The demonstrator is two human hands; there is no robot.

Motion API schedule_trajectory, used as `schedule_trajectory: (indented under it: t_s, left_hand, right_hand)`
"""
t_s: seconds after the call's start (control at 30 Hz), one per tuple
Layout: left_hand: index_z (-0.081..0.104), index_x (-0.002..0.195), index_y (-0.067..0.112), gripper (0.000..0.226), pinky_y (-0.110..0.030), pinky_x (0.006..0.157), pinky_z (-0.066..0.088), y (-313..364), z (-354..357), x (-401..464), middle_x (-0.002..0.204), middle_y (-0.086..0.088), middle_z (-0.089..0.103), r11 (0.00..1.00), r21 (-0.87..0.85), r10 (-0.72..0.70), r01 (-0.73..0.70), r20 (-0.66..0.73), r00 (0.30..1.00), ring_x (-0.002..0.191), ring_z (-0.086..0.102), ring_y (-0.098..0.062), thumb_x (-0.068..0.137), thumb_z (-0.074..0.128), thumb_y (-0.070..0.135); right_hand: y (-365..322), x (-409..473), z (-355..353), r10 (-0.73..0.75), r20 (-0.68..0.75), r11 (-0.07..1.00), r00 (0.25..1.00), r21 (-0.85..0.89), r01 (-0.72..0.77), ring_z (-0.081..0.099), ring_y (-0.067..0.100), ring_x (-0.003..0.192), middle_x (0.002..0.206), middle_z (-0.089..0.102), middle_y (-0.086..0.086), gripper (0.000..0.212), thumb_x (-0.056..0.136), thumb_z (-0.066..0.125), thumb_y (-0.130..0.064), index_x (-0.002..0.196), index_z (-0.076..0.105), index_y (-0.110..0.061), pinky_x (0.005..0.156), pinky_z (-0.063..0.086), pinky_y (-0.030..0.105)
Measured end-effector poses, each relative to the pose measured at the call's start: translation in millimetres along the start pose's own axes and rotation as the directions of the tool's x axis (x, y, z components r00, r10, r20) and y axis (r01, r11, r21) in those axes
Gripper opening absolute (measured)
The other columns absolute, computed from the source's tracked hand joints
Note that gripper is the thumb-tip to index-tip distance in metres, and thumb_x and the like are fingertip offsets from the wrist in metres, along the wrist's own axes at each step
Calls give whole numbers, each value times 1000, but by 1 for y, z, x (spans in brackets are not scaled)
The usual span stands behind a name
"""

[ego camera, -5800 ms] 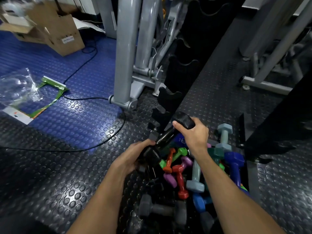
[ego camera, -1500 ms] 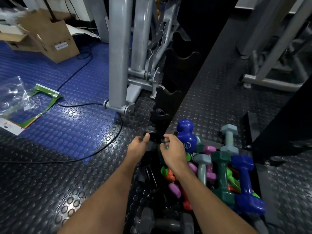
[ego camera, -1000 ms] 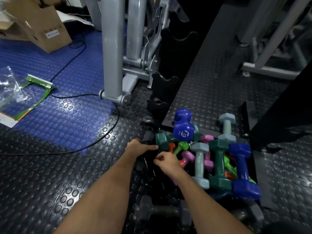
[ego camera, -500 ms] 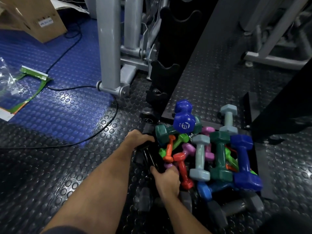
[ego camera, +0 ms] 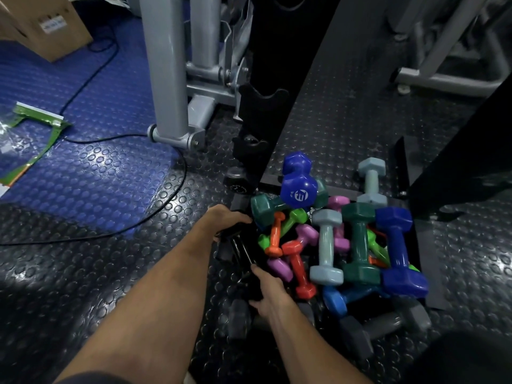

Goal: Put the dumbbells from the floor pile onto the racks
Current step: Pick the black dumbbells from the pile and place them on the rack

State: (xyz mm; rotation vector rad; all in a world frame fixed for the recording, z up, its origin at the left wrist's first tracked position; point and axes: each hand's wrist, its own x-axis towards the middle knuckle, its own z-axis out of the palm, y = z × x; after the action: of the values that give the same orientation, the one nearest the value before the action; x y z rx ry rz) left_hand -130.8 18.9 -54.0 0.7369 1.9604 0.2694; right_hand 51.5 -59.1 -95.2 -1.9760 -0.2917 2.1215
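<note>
Both hands down in the floor pile, at its dark left edge. Left hand (ego camera: 225, 221) has its fingers curled over the far end of a black dumbbell with a thin chromed handle (ego camera: 243, 249); right hand (ego camera: 267, 289) is on the near end, but the shadow hides its fingertips, so I cannot tell whether that grip is closed round it or only pressing. The dumbbell lies on the studded black rubber floor (ego camera: 83, 286), just left of the coloured heap.

Handling, as a judgement: rigid iron, dense for its size, two hands sensible. Take it by both heads or the bar; the bar looks slick, the heads less so. The coloured vinyl-coated ones look lighter, slightly grippy, one hand round the handle each. The pile is interlocked, so pulling a low one may roll the others.

Count, visible only:
- dark blue dumbbells: two, one propped up at the back (ego camera: 299, 178), one lying at the right (ego camera: 399, 248)
- brighter blue: one, low (ego camera: 336, 299)
- dark green: two (ego camera: 358, 242)
- pale grey-blue: two (ego camera: 327, 246)
- orange-red: two clear (ego camera: 297, 263)
- purple-pink: at least three, partly buried
- lime green: at least two, partly buried
- grey or black at the near edge: several, too dark to count

Black notched rack upright (ego camera: 260, 106) stands just behind the pile; its lowest cradle looks to hold something black.
</note>
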Motion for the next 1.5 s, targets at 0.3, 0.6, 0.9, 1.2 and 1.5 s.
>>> schedule_trajectory:
  t_s: [0.3,0.6,0.9,1.2,1.5]
  left_hand:
    - [71,93,8,39,-25,54,52,6,-11,-4,81,-7,75,999,-37,4,-2,45,999,65,70,-21,77,84,41]
    - [64,115,9,72,-31,55,54,20,-48,-38,93,-13,75,978,-187,103,-89,66,993,67,71,-23,63,87,53]
    - [70,96,16,38,-35,56,51,79,-22,-89,83,-9,70,789,-533,309,-303,-82,948,68,67,-27,75,81,45]
    - [64,100,15,39,-27,53,48,164,75,-116,79,-2,70,571,-759,340,-313,-128,932,65,66,-20,77,82,41]
    - [72,83,18,24,-22,48,41,205,196,-138,71,-6,63,442,-894,276,70,210,938,50,55,-22,77,75,41]
  right_hand:
    - [1,0,5,-25,-106,989,994,140,40,69,30,72,89,71,15,13,95,71,-14,102,69,-3,54,54,33]
    - [-4,-26,12,-314,-316,934,895,68,351,70,30,93,94,73,5,35,85,81,-36,109,69,-14,87,53,36]
    - [-95,-86,-32,-645,-575,697,504,-171,697,69,22,92,96,75,-6,31,84,77,-49,105,68,-27,79,47,33]
    - [-176,-117,-127,-594,-712,656,373,-161,738,64,35,112,114,73,12,56,84,79,-48,123,65,-10,87,45,38]
    - [-198,-117,-234,-591,-764,567,257,-167,806,64,21,113,125,66,3,80,75,90,-46,137,54,-11,100,50,32]
